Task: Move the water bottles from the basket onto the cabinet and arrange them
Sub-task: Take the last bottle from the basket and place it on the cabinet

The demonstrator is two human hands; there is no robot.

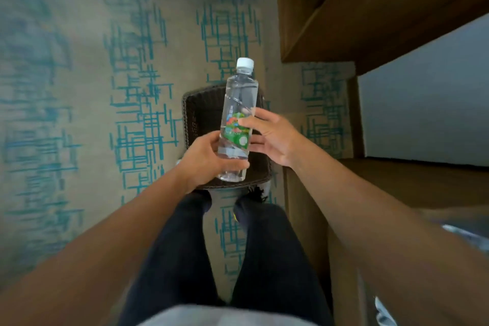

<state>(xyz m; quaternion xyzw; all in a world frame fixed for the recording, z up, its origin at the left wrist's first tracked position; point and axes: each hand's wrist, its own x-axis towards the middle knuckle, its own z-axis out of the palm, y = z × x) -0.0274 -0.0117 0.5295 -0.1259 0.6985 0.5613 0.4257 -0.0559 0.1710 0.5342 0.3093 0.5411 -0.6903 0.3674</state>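
Note:
A clear water bottle (pixel 239 103) with a white cap and a green label stands nearly upright in the air above a dark wicker basket (pixel 191 119) on the carpet. My left hand (pixel 209 157) is wrapped around the bottle's lower part. My right hand (pixel 272 135) touches the label from the right, thumb on the front and fingers behind it. The basket's inside is mostly hidden by the bottle and both hands. The brown wooden cabinet (pixel 412 182) runs along the right side, its top edge beside my right forearm.
Beige carpet with a teal line pattern covers the floor to the left. More brown wooden furniture (pixel 357 16) stands at the upper right, with a grey surface (pixel 428 103) beside it. My legs in dark trousers are below the basket. A blurred pale object (pixel 465 235) shows at the right edge.

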